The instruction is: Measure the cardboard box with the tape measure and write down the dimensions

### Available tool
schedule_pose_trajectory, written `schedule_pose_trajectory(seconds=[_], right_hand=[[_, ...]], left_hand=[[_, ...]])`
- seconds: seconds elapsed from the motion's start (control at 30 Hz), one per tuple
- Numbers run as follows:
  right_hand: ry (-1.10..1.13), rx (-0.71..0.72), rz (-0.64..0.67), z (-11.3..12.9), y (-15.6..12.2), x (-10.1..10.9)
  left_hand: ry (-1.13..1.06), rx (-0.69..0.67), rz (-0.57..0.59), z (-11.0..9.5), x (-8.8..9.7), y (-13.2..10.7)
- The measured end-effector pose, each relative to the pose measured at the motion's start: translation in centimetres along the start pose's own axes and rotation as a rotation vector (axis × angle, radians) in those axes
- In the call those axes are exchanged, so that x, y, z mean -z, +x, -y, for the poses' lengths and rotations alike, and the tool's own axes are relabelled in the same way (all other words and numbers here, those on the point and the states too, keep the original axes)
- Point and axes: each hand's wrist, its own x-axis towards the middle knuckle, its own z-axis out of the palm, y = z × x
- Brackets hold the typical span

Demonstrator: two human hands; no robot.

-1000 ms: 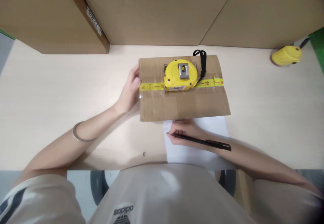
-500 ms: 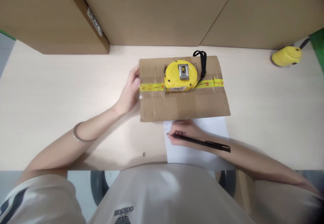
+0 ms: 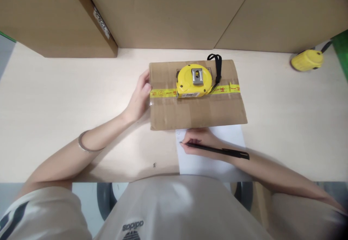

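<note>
A cardboard box [image 3: 217, 110] wrapped with yellow printed tape stands on the table. On top of it lies a yellow tape measure [image 3: 187, 79] with a metal clip and a black wrist strap [image 3: 218, 68]. My left hand [image 3: 140, 97] grips the box by its left side, with some fingertips hidden behind its edge. Just below the box's near edge, my right hand [image 3: 201, 142] pinches a black pen [image 3: 214, 149]. The pen tip touches or hovers over the left margin of a white paper sheet [image 3: 201, 165], partly covered by the hand and forearm.
Large cardboard boxes [image 3: 168, 15] line the back of the table [image 3: 285, 124], and another box [image 3: 54, 22] stands at the back left. At the far right sits a yellow object [image 3: 307, 60] with a black strap. A small dark mark [image 3: 154, 165] shows near the front edge.
The pen's back end has swung slightly up and to the right while its tip stays near the paper's left margin. My left hand, the box and the tape measure have not moved.
</note>
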Motion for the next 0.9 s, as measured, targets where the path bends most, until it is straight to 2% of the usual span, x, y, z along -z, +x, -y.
schedule_pose_trajectory(seconds=[0.63, 0.9], right_hand=[[-0.06, 0.029, -0.035, -0.12, 0.21, -0.3], [-0.044, 0.03, 0.008, -0.05, 0.31, -0.07]], left_hand=[[-0.047, 0.031, -0.012, -0.05, -0.26, -0.01], [-0.053, 0.01, 0.001, -0.19, -0.3, 0.01]])
